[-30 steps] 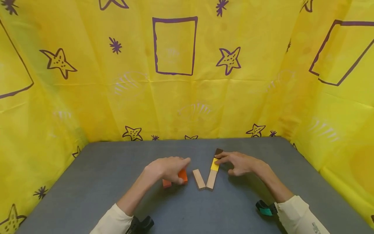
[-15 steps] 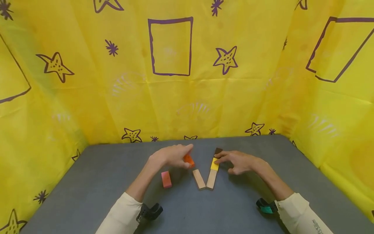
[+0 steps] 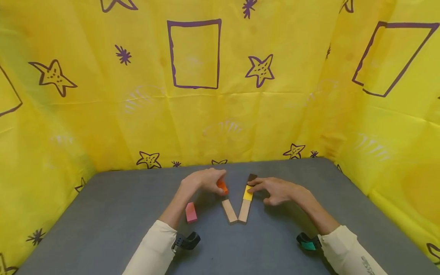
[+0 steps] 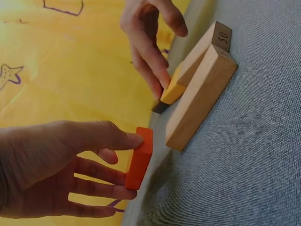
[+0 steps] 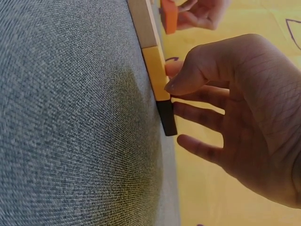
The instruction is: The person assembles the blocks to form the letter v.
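My left hand (image 3: 205, 179) pinches an orange wooden block (image 4: 140, 160) between thumb and fingers, close to the far end of the left plain block (image 3: 229, 212). That block and the right plain block (image 3: 244, 212) meet at their near ends in a V. A yellow block (image 3: 246, 194) continues the right arm of the V, with a dark brown block (image 3: 252, 177) beyond it. The fingertips of my right hand (image 3: 280, 190) rest on the yellow and dark brown blocks, its fingers loosely extended. In the left wrist view, printed numbers show on the plain blocks' ends.
A pink block (image 3: 191, 212) lies by itself left of the V, near my left forearm. The grey cloth-covered table (image 3: 268, 248) ends at a yellow patterned curtain (image 3: 192, 114), which encloses the back and both sides.
My left hand has carried the orange block from beside the pink one up and right to the left plain block's far end, uncovering the pink block. My right hand stays at the yellow block.
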A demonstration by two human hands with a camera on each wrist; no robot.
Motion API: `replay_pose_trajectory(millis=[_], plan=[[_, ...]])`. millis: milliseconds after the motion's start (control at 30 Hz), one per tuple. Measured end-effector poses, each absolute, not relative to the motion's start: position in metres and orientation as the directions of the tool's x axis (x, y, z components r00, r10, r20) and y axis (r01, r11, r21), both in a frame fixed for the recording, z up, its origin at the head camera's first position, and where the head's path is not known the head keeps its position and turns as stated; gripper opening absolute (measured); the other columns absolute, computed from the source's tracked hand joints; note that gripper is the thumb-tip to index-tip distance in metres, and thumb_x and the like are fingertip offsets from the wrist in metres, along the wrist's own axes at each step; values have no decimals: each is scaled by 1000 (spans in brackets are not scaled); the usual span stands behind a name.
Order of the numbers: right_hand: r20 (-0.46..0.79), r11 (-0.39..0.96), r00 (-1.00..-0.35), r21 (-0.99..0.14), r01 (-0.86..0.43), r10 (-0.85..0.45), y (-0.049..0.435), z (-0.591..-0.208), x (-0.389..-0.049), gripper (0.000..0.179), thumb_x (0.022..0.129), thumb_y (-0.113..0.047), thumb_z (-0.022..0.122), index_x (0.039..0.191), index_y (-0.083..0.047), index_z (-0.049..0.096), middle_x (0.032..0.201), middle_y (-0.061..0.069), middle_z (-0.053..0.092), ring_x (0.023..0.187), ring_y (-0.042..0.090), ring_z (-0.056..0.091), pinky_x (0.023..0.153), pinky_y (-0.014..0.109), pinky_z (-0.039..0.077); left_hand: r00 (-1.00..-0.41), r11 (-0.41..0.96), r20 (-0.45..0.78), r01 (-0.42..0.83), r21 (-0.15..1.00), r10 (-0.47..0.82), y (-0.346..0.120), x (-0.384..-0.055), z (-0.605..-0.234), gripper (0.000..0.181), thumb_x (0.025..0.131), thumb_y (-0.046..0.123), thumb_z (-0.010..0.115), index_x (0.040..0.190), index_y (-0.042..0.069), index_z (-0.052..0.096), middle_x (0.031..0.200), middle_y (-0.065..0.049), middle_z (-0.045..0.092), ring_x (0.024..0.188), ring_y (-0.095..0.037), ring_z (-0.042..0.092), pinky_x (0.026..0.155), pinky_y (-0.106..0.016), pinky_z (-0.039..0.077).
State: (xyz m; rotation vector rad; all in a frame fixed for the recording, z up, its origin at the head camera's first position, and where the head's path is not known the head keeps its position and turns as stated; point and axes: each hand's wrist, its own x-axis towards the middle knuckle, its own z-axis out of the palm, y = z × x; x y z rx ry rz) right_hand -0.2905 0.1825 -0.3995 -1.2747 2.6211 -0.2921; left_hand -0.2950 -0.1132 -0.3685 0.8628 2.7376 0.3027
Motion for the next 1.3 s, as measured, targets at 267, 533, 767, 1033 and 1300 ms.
replay_pose_trajectory(millis=[267, 533, 767, 1033, 1300], plan=[[-109, 617, -615, -284, -733, -781, 180, -400, -290, 62, 86, -2, 63, 147, -12, 61, 161, 12, 50, 148, 43, 47, 116, 63, 43, -796, 818, -219, 505, 277, 565, -117, -298, -378, 33, 91, 30, 81, 108, 13, 58, 86, -1, 55, 80, -16, 53, 70, -28, 42], [-116, 613, -609, -288, -736, -785, 179, -400, -289, 61, 87, -3, 62, 147, -11, 61, 161, 14, 50, 147, 43, 47, 115, 61, 45, -777, 803, -220, 537, 259, 590, -121, -297, -377, 39, 95, 25, 79, 127, 9, 65, 110, -8, 65, 97, -20, 56, 90, -37, 53], [-126, 624, -616, -281, -730, -778, 179, -398, -289, 62, 87, -2, 61, 148, -11, 60, 161, 13, 49, 148, 42, 47, 116, 61, 44, -718, 759, -248, 619, 202, 651, -117, -295, -377, 31, 96, 20, 77, 124, 10, 73, 115, -6, 71, 99, -20, 58, 96, -37, 53], [-119, 619, -613, -275, -735, -781, 180, -398, -290, 62, 87, -2, 61, 147, -12, 61, 161, 13, 49, 148, 42, 48, 116, 61, 44, -744, 795, -278, 570, 209, 607, -110, -293, -377, 33, 95, 26, 78, 126, 15, 73, 115, -1, 71, 102, -17, 58, 102, -36, 54], [-122, 623, -617, -280, -730, -778, 181, -398, -289, 62, 86, -2, 62, 148, -11, 60, 161, 13, 49, 148, 41, 47, 117, 61, 43, -741, 798, -296, 563, 217, 603, -109, -293, -376, 32, 95, 27, 78, 124, 15, 72, 112, 0, 70, 101, -17, 57, 101, -36, 53]])
